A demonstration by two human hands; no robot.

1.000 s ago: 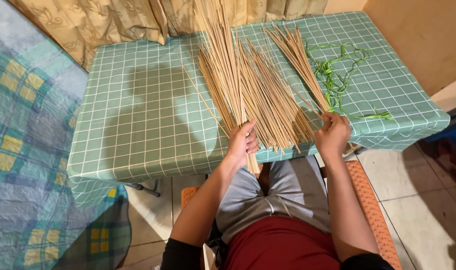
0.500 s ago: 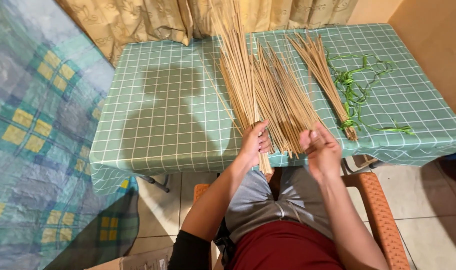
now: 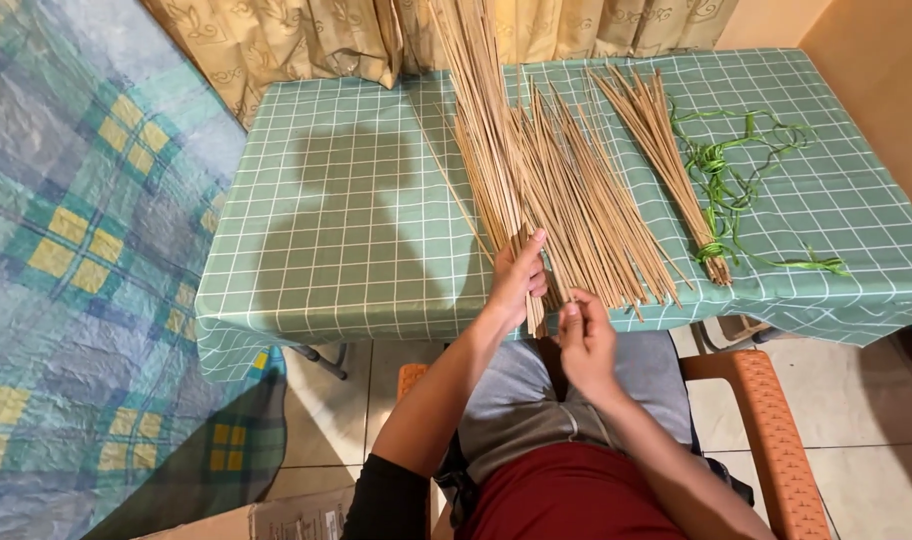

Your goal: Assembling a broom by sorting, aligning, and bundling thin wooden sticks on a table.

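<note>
A: What is laid out, from the largest thing down?

B: A table under a green checked cloth (image 3: 346, 250) is seen, with a curtain (image 3: 306, 40) at its far edge. A large fan of thin pale sticks (image 3: 566, 190) is spread from the near edge toward the far edge. A smaller tied bundle (image 3: 666, 150) lies nearer the right edge, green string (image 3: 726, 170) beside it.

A: And the hands?

B: The near ends of the sticks are clasped by the left hand (image 3: 518, 280) at the near edge. A single stick (image 3: 569, 292) seems to be pinched by the right hand (image 3: 586, 340), fingers closed.

A: How is the step best done?

B: Probably one stick should be drawn straight along its length, the rest being pinned.

A: Which way do they point?

B: Long axes run near edge to far edge, slightly splayed.
</note>
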